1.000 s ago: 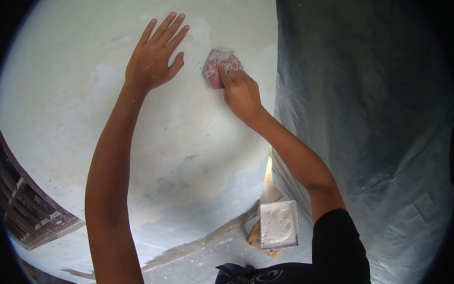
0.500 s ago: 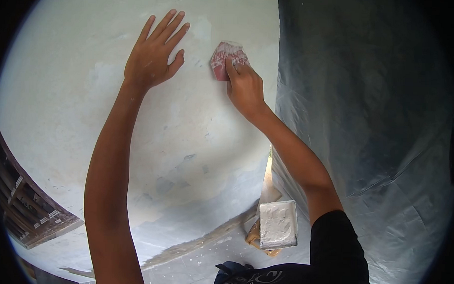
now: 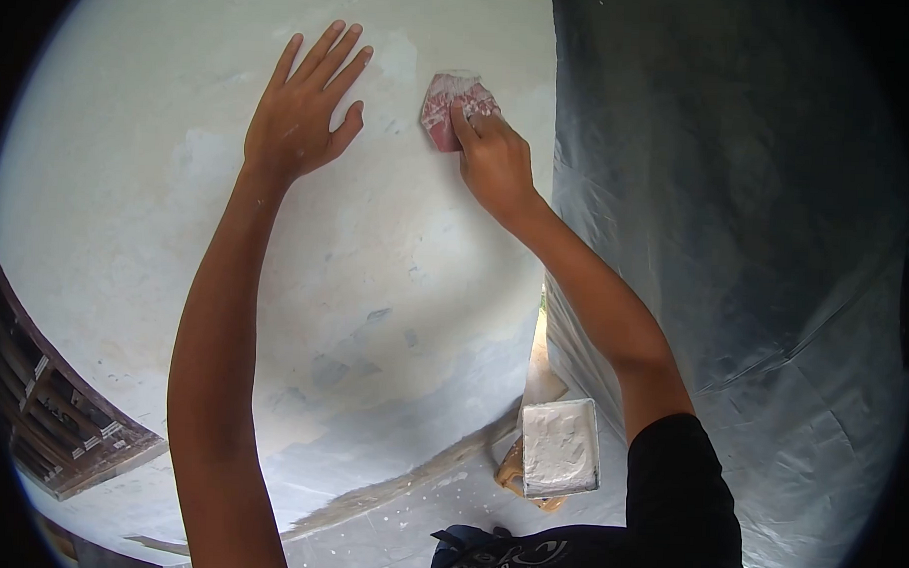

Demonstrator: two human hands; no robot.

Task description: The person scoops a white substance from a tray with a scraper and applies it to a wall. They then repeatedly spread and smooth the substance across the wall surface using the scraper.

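My left hand [image 3: 300, 118] lies flat against the pale wall [image 3: 346, 245], its fingers spread. To the right of it, my right hand [image 3: 494, 160] grips a red putty spreader [image 3: 442, 118] smeared with white paste. The spreader's face is against the wall or very close to it. Patches of whiter and greyer filler mark the wall around both hands. Lower right, below my right arm, a rectangular tray [image 3: 597, 459] holds white putty.
Grey plastic sheeting [image 3: 736, 244] hangs along the wall's right edge. A dark wooden slatted frame [image 3: 55, 400] is at lower left. The tray rests on a yellowish-brown support [image 3: 510, 471] above the white-spotted floor [image 3: 406, 518].
My right hand and the spreader have shifted slightly upward on the wall. My left hand stays flat in nearly the same place.
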